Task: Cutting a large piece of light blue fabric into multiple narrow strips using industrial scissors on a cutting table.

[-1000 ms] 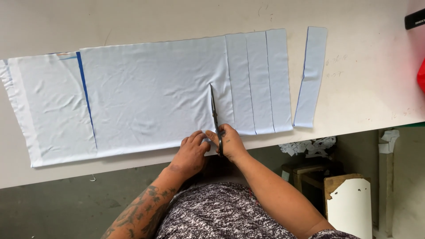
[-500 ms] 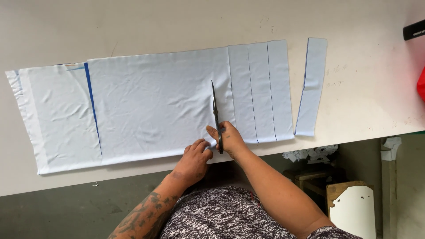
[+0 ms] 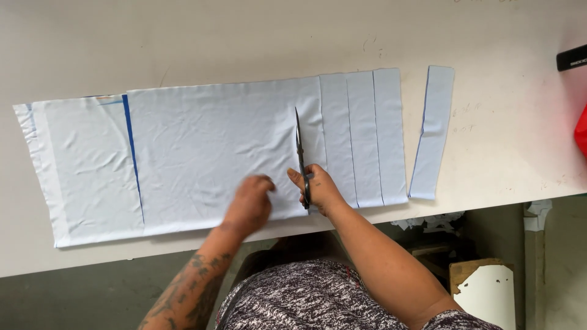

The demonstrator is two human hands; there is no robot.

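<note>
A long sheet of pale blue fabric (image 3: 208, 146) lies flat on the white table (image 3: 244, 43), with a dark blue stripe near its left end. My right hand (image 3: 319, 188) grips black scissors (image 3: 300, 146) whose blades point away from me into the cloth. My left hand (image 3: 249, 205) rests with curled fingers on the fabric just left of the scissors, near the table's front edge. Right of the blades lie three cut strips (image 3: 364, 137) side by side, and one more strip (image 3: 433, 131) lies apart further right.
A black object (image 3: 572, 58) sits at the table's far right edge and something red (image 3: 581, 131) below it. Under the table are fabric scraps (image 3: 428, 221) and a brown and white board (image 3: 483, 293) on the floor.
My left hand has slid left, away from the scissors. The scissors have advanced further into the fabric. The view has shifted slightly.
</note>
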